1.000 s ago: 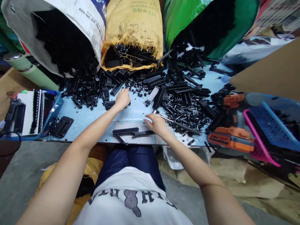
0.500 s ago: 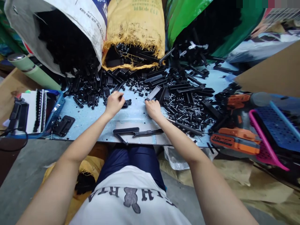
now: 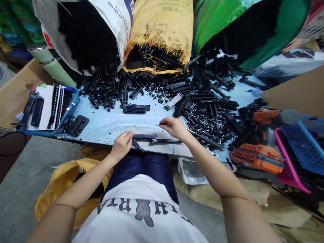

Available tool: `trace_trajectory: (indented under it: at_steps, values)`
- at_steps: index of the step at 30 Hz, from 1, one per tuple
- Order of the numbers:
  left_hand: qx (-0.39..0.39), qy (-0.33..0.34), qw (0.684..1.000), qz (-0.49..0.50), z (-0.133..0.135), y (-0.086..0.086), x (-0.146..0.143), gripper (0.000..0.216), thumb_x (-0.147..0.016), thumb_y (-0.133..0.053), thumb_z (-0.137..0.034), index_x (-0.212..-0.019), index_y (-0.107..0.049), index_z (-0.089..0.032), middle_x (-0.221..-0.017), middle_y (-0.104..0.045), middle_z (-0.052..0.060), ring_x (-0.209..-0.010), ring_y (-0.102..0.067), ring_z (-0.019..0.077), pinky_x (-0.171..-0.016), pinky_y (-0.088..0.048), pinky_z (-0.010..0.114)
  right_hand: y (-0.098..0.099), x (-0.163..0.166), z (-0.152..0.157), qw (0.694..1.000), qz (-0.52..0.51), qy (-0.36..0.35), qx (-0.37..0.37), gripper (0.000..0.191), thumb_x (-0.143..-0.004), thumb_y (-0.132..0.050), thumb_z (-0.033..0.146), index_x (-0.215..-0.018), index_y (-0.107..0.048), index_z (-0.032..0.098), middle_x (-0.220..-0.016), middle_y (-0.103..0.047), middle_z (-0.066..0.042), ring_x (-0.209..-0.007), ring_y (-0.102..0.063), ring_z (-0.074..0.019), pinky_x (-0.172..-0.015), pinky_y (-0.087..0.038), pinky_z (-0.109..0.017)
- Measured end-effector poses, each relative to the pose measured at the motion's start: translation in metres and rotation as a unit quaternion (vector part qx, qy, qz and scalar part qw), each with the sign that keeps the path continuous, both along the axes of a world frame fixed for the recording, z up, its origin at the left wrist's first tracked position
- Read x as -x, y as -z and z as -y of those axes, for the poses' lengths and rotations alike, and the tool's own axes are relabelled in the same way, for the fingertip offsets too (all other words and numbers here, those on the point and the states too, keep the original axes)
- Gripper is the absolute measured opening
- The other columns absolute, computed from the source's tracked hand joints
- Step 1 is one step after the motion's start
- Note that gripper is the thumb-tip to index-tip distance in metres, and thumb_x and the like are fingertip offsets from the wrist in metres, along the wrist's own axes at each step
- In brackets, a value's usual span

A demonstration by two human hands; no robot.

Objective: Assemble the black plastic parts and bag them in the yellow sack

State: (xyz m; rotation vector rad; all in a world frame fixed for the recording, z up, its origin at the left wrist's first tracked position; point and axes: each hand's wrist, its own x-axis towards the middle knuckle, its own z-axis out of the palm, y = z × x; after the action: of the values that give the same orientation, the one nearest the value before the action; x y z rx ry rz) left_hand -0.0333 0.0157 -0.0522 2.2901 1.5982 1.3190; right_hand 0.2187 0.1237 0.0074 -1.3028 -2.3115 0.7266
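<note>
My left hand (image 3: pixel 123 143), with a ring on one finger, is closed at the left end of a black plastic bar (image 3: pixel 144 136) near the table's front edge. What its fingertips hold is hidden. A second black bar (image 3: pixel 165 141) with a hooked end lies to the right, and a short black strip (image 3: pixel 138 145) slants down below. Above these parts, my right hand (image 3: pixel 174 128) pinches a small metal pin (image 3: pixel 157 125) that points left. Farther back on the table lies a black jointed part (image 3: pixel 135 108).
Loose pins (image 3: pixel 202 123) and black plastic parts (image 3: pixel 108 89) are heaped behind. A white sack (image 3: pixel 108 20), yellow sack (image 3: pixel 162 23) and green sack (image 3: pixel 215 20) stand at the back. A blue basket (image 3: pixel 72 109) is at left; an orange cordless drill (image 3: pixel 257 157) lies at right.
Both hands have drawn back from the part piles towards me. The left has come down to the black bar; the right now shows a pin in its fingers. The camera view has shifted.
</note>
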Motion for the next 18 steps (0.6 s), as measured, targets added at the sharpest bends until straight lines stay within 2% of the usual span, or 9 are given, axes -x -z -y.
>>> trace_trajectory:
  at_steps: [2, 4, 6, 9, 11, 14, 16, 18]
  values:
    - [-0.031, 0.022, 0.999, -0.034, 0.001, 0.003, -0.001, 0.024, -0.086, -0.052, -0.013, -0.108, -0.061, -0.018, -0.102, -0.069, 0.009, -0.097, -0.065, 0.0182, -0.092, -0.052, 0.036, -0.01, 0.001, 0.01, 0.998, 0.031, -0.031, 0.053, 0.01, -0.077, -0.063, 0.021, -0.084, -0.068, 0.015, -0.076, -0.067, -0.004, -0.067, -0.062, -0.0138, -0.066, -0.047, -0.024]
    - [-0.052, 0.018, 0.998, -0.033, 0.002, 0.009, -0.001, 0.024, -0.087, -0.052, -0.012, -0.108, -0.061, -0.018, -0.103, -0.069, 0.009, -0.097, -0.066, 0.0179, -0.092, -0.052, 0.037, -0.016, 0.004, 0.016, 0.992, 0.076, -0.059, 0.077, 0.009, -0.077, -0.064, 0.019, -0.083, -0.068, 0.014, -0.075, -0.068, -0.004, -0.067, -0.062, -0.0136, -0.066, -0.046, -0.023]
    - [-0.052, 0.017, 0.998, -0.014, 0.002, 0.015, 0.0, 0.024, -0.088, -0.05, -0.013, -0.108, -0.061, -0.018, -0.106, -0.069, 0.009, -0.099, -0.065, 0.0172, -0.09, -0.053, 0.034, -0.022, 0.01, 0.02, 0.985, 0.133, -0.083, 0.067, 0.009, -0.077, -0.063, 0.017, -0.083, -0.069, 0.014, -0.077, -0.069, -0.005, -0.07, -0.063, -0.0143, -0.067, -0.045, -0.022]
    - [-0.026, 0.024, 0.999, 0.009, 0.003, 0.017, 0.004, 0.024, -0.09, -0.047, -0.015, -0.109, -0.061, -0.018, -0.108, -0.068, 0.009, -0.102, -0.064, 0.0166, -0.088, -0.054, 0.031, -0.028, 0.021, 0.025, 0.964, 0.24, -0.119, 0.01, 0.011, -0.079, -0.057, 0.012, -0.082, -0.068, 0.014, -0.084, -0.069, -0.008, -0.077, -0.064, -0.0171, -0.069, -0.044, -0.024]
    - [-0.003, 0.017, 1.0, -0.004, 0.004, 0.012, 0.002, 0.024, -0.091, -0.045, -0.016, -0.108, -0.061, -0.019, -0.108, -0.068, 0.009, -0.104, -0.063, 0.0174, -0.093, -0.051, 0.036, -0.03, 0.029, 0.028, 0.941, 0.304, -0.145, -0.028, 0.016, -0.08, -0.052, 0.007, -0.082, -0.067, 0.012, -0.086, -0.068, -0.011, -0.076, -0.064, -0.0183, -0.068, -0.043, -0.025]
    - [0.027, 0.005, 0.997, -0.075, 0.006, -0.002, -0.012, 0.024, -0.09, -0.045, -0.021, -0.109, -0.06, -0.019, -0.116, -0.064, 0.011, -0.116, -0.056, 0.0226, -0.103, -0.038, 0.048, -0.031, 0.04, 0.031, 0.916, 0.354, -0.182, -0.059, 0.021, -0.081, -0.047, 0.002, -0.085, -0.065, 0.01, -0.084, -0.067, -0.014, -0.074, -0.065, -0.0195, -0.065, -0.043, -0.025]
    - [0.052, 0.044, 0.989, -0.135, 0.004, -0.009, -0.029, 0.027, -0.089, -0.049, -0.026, -0.114, -0.057, -0.019, -0.123, -0.06, 0.012, -0.122, -0.049, 0.026, -0.104, -0.034, 0.048, -0.03, 0.043, 0.03, 0.911, 0.357, -0.195, -0.061, 0.02, -0.083, -0.046, 0.004, -0.085, -0.065, 0.01, -0.083, -0.067, -0.014, -0.076, -0.065, -0.0206, -0.066, -0.043, -0.026]
    - [0.099, 0.082, 0.974, -0.186, -0.003, -0.014, -0.047, 0.037, -0.086, -0.054, -0.032, -0.12, -0.053, -0.016, -0.121, -0.058, 0.016, -0.12, -0.049, 0.0291, -0.099, -0.037, 0.046, -0.025, 0.039, 0.03, 0.922, 0.338, -0.179, -0.053, 0.017, -0.084, -0.048, 0.007, -0.087, -0.064, 0.011, -0.082, -0.067, -0.013, -0.077, -0.065, -0.0205, -0.066, -0.043, -0.025]
